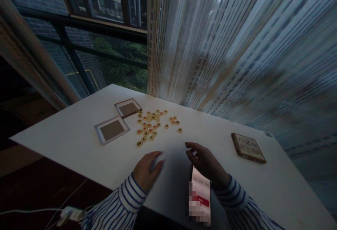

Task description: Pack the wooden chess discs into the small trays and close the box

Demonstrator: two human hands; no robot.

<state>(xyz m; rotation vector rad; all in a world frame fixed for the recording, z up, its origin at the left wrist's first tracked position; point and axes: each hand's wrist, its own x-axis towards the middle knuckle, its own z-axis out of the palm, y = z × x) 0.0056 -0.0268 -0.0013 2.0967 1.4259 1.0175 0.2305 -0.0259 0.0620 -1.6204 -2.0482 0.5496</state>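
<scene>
Round xiangqi pieces [151,137], pale with red or black characters, lie scattered in a loose cluster on the white table [71,128]. Just in front of them is my left hand [148,169], thumb and fingers apart, holding nothing. My right hand [206,161] hovers to the right with its fingers spread and nothing in them. Below that hand a phone [201,191] with a lit screen lies on the table, its upper part partly covered by the hand.
Left of the pieces lie two shallow box halves, a brown-rimmed tray [121,115] and a clear-rimmed lid [99,139]. A flat box with a printed top [249,147] lies at the right. Curtains [181,47] and a window stand behind the table. A power strip [72,214] is at lower left.
</scene>
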